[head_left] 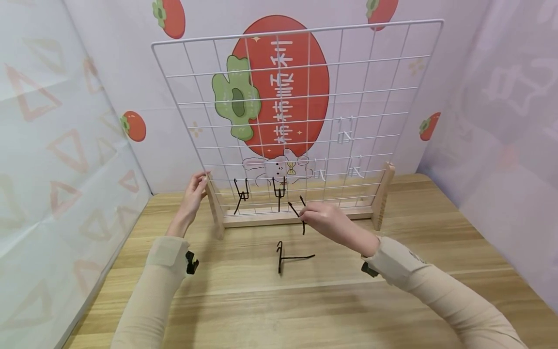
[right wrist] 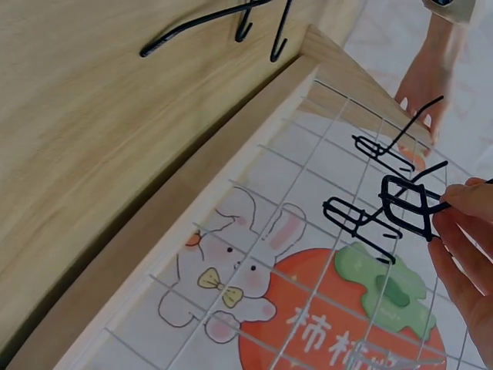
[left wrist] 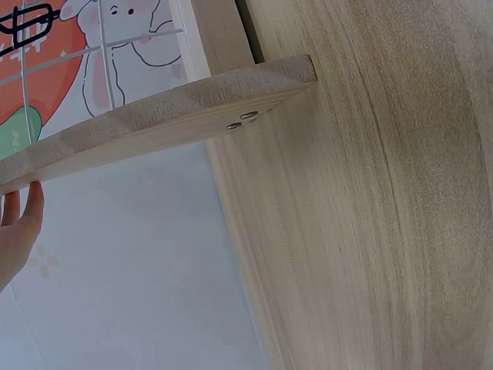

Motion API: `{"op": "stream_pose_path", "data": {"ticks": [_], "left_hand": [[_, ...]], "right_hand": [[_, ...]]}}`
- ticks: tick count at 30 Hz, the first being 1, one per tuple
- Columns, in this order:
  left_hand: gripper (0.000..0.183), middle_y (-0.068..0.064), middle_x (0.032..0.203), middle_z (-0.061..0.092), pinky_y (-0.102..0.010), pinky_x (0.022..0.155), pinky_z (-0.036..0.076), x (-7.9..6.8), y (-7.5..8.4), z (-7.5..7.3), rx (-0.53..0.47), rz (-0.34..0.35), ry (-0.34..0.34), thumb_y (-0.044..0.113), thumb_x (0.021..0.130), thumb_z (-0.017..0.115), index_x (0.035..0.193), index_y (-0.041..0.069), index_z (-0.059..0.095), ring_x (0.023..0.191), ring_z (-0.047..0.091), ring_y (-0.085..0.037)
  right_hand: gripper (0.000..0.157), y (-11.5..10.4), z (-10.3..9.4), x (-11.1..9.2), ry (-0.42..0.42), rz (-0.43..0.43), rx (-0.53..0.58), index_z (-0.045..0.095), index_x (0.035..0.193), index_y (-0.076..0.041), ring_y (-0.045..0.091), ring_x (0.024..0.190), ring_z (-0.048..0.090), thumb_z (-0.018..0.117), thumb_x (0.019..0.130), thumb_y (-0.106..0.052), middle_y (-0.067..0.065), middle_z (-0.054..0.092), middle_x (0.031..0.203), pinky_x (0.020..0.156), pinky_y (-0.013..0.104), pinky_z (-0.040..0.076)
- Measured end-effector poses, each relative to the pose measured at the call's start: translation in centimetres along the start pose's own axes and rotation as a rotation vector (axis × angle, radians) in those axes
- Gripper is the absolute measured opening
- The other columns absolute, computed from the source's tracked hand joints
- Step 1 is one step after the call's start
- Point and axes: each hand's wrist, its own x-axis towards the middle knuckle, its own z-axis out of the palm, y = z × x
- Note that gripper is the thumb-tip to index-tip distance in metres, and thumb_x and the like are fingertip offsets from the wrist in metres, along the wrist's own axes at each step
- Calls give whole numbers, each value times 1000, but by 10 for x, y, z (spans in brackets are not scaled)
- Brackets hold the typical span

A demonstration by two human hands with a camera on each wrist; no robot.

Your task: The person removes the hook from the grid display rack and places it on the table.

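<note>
My right hand [head_left: 321, 219] pinches a black wire display hook [right wrist: 408, 204] between thumb and fingers. It is held in front of the lower middle of a white wire grid panel [head_left: 298, 32]. At the far left, my left hand [head_left: 192, 196] holds the upper end of the rack's wooden side post [left wrist: 177, 108], its fingertips on the outer face. Two black hooks, a left one [head_left: 242, 196] and a middle one [head_left: 279, 193], hang low on the grid. Another black hook [head_left: 280, 258] lies on the table in front of the rack.
Three white hooks hang on the grid's right half, the highest hook [head_left: 345, 137] above the other two. A right wooden post [head_left: 383, 196] and a bottom rail [head_left: 257, 219] support the panel on the wooden table [head_left: 305, 310]. Behind stands a printed backdrop [head_left: 104, 39].
</note>
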Motion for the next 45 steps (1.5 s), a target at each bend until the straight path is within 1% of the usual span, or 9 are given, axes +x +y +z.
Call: {"op": "stream_pose_path", "data": {"ticks": [9, 13, 18, 21, 25, 26, 35, 40, 45], "left_hand": [[38, -9, 121, 34, -49, 103, 20, -8, 15, 6, 2, 3, -22, 17, 97, 31, 129, -4, 25, 114, 32, -22], [36, -5, 120, 35, -47, 103, 20, -4, 7, 4, -9, -3, -23, 20, 97, 33, 128, 2, 31, 114, 33, -19], [27, 4, 114, 38, -48, 103, 20, 0, -5, -1, -5, 11, -19, 29, 95, 37, 121, 19, 41, 112, 34, -15], [23, 6, 111, 38, -48, 103, 20, 1, -7, -2, -7, 21, -14, 31, 95, 38, 116, 24, 42, 111, 35, -14], [23, 7, 110, 39, -48, 102, 21, 1, -7, -2, -6, 27, -13, 31, 95, 37, 116, 25, 43, 109, 36, -12], [24, 6, 110, 38, -48, 102, 21, -1, -4, -1, -9, 21, -15, 29, 96, 36, 117, 22, 42, 109, 36, -13], [20, 8, 109, 39, -49, 102, 21, 1, -6, -2, -12, 26, -14, 29, 95, 37, 114, 26, 43, 107, 36, -11], [22, 6, 108, 40, -50, 101, 21, 1, -6, -1, -10, 37, -9, 28, 95, 37, 116, 22, 43, 103, 39, -8], [22, 6, 110, 39, -50, 101, 21, 1, -6, -2, -8, 38, -8, 28, 95, 37, 116, 22, 42, 104, 38, -8]], "right_hand": [[20, 0, 12, -21, -43, -21, -52, 61, 75, -8, 10, 67, 57, 68, 66, 8, -2, 59, 75, 59, 19, 48], [19, -1, 17, -28, -77, -7, -49, 62, 74, -7, 10, 66, 56, 68, 65, 8, -1, 58, 74, 59, 16, 47], [18, -3, 25, -37, -129, 0, -51, 62, 74, -7, 8, 64, 55, 65, 66, 10, 0, 57, 74, 58, 11, 46], [18, -3, 30, -41, -171, 6, -57, 63, 74, -8, 8, 64, 55, 64, 67, 9, -1, 58, 74, 57, 10, 45], [17, -3, 35, -46, -238, 21, -73, 63, 72, -9, 6, 62, 53, 64, 69, 8, -2, 57, 72, 55, 9, 43], [17, -2, 37, -48, -251, 24, -77, 63, 72, -10, 6, 62, 53, 64, 69, 7, -2, 57, 72, 55, 9, 43], [16, -3, 42, -56, -438, 110, -84, 66, 75, -12, 6, 65, 54, 68, 67, 2, -3, 58, 73, 55, 9, 43], [18, -4, 46, -60, -461, 112, -76, 65, 74, -12, 6, 62, 52, 66, 68, 5, -3, 56, 69, 53, 9, 42], [20, -5, 50, -64, -461, 69, -99, 62, 69, -13, 5, 58, 47, 64, 70, 7, -5, 52, 65, 53, 7, 40]]}}
